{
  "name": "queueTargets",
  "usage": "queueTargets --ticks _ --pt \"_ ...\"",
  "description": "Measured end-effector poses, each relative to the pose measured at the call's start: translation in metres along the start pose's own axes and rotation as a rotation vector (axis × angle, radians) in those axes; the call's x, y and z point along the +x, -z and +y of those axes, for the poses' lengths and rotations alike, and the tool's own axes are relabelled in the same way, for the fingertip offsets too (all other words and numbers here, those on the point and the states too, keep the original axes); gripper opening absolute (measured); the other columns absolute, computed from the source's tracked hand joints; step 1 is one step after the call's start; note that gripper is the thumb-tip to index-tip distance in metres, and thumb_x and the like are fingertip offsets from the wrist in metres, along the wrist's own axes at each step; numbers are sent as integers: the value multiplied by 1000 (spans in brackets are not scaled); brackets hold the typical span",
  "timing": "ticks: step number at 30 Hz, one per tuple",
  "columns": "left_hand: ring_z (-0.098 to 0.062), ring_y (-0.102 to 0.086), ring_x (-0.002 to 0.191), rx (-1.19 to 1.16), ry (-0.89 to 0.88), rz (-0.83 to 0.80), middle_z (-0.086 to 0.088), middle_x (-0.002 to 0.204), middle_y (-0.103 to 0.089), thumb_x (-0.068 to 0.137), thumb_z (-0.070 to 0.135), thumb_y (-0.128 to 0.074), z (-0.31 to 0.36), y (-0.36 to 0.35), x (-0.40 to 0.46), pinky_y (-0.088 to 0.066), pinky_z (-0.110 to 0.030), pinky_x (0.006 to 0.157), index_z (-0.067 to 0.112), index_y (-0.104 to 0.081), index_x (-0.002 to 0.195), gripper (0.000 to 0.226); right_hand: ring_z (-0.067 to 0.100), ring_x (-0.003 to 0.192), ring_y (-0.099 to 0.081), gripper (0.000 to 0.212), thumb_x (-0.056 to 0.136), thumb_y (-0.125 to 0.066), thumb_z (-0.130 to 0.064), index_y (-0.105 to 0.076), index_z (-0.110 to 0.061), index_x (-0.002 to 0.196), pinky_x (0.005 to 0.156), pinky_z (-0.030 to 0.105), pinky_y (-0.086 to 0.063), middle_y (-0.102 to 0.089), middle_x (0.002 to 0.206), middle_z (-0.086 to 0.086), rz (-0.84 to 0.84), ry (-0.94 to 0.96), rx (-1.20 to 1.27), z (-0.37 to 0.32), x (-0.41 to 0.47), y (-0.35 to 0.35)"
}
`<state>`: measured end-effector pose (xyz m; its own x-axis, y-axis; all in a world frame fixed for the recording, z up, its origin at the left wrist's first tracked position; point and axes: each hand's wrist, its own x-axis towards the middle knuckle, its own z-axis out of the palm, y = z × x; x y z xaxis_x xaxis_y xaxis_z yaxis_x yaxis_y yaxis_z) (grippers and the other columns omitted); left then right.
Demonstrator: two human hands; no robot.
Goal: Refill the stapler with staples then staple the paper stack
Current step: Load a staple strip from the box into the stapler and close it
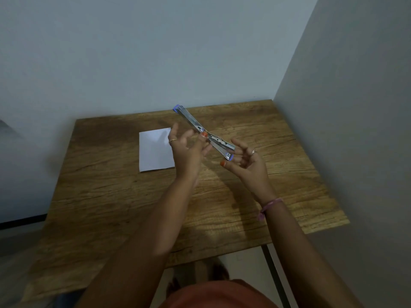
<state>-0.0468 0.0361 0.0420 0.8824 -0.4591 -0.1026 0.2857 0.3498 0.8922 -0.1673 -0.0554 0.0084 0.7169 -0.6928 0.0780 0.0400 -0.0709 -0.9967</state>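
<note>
The stapler (203,132), silvery metal with blue plastic ends, is lying swung fully open into one long line, held up in the air and slanting from its far-left tip down to its near-right tip. The paper stack (155,150), white and squared, is lying flat just to the left of the stapler, its right edge passing out of sight behind a raised hand.

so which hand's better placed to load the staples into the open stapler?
Right, probably. The left hand pinches the opened stapler at its hinge, holding it above the table. The right hand is beside the near end, fingers loosely curled, apparently holding nothing. No staples visible.
</note>
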Motion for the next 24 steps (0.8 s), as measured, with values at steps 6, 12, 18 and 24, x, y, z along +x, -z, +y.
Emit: queueTargets --ticks 6,12,18,24 --pt "-12 -72 89 -114 55 -45 -4 106 -68 89 1 -62 -5 6 -3 -58 -31 68 35 -43 128 55 5 85 -69 46 74 -69 13 -60 -13 110 78 19 -55 -76 92 -5 39 -27 192 5 -1 2" --pt "-15 -70 95 -265 130 -61 3 90 -74 93 1 -55 -8 6 -6 -59 -31 78 38 -51 116 44 9 89 -70 42 75 -70 11 -62 -11 110 79 20 -55 -76 92 -1 51 -10 258 4 -3 2" --pt "-23 -66 108 -308 237 -113 -10 107 -68 92 -3 -53 -8 10 -9 -58 -28 82 17 -42 140 53 13 90 -71 29 78 -71 3 -68 -12 102 79 23 -55 -76 90 3 141 38 358 -9 4 2" --pt "-21 -70 101 -227 488 -349 -13 121 -66 92 -1 -53 -18 13 -31 -58 -27 78 11 -46 137 47 1 82 -69 20 83 -70 -11 -70 -21 101 70 15 -52 -75 83 -11 134 43 227 -31 29 2"
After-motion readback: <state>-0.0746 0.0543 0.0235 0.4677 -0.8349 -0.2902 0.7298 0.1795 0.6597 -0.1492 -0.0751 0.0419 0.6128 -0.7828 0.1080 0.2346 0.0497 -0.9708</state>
